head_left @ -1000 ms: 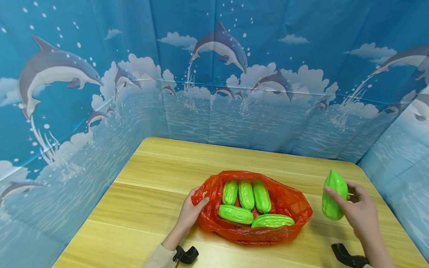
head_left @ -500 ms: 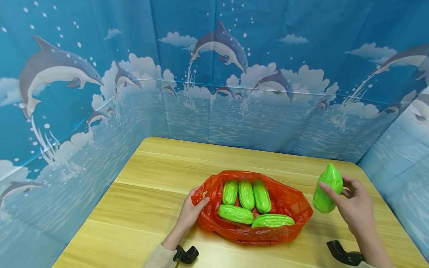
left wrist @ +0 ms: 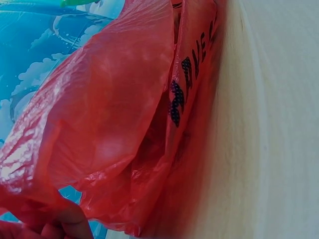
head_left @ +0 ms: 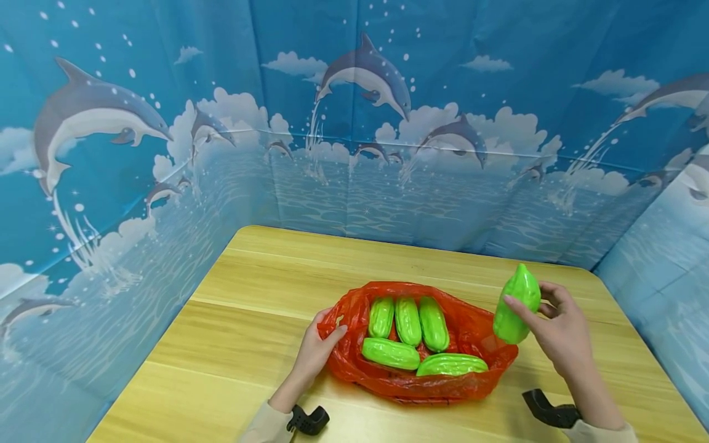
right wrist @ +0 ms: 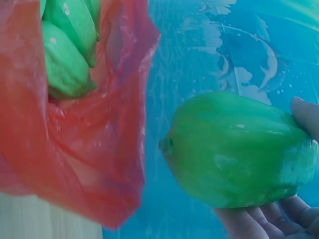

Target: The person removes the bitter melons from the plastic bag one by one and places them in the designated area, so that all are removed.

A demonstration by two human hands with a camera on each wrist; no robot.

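A red plastic bag lies wide open on the table, with several glossy green papaya-like fruits inside. My left hand grips the bag's left rim, thumb over the edge; the left wrist view has the bag's side with black lettering and a few fingertips at the bottom. Above the table, just off the bag's right edge, my right hand holds another green papaya between thumb and fingers, its nubbed tip up. In the right wrist view this papaya is apart from the bag.
The wooden table extends to the left of the bag and behind it. A blue dolphin-print curtain hangs round the back and sides. Black wrist mounts sit on both forearms.
My right hand has carried the papaya leftward and slightly up, closer to the bag's right edge. The left hand and the bag stay where they were.
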